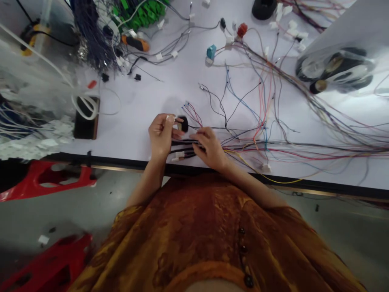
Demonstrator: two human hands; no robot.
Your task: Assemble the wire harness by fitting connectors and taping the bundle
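My left hand (162,136) is closed around a small roll of black tape (183,123) at the table's front edge, with a bit of white at its thumb tip. To its right, my right hand (210,149) has its fingers curled over a bundle of wires (185,142), just apart from the tape roll. A white connector (180,154) lies under the bundle between both hands. Thin red and blue wire ends with a small connector (187,104) stick out just beyond the roll. The wires run on to the right along the table.
Blue connector (211,51) and red connector (242,30) lie on harness branches farther back. A dark phone (86,121) with a white cable sits at left, beside piles of white connectors (33,140). Clear plastic (337,61) covers dark rolls at right. Red chairs (45,178) stand below left.
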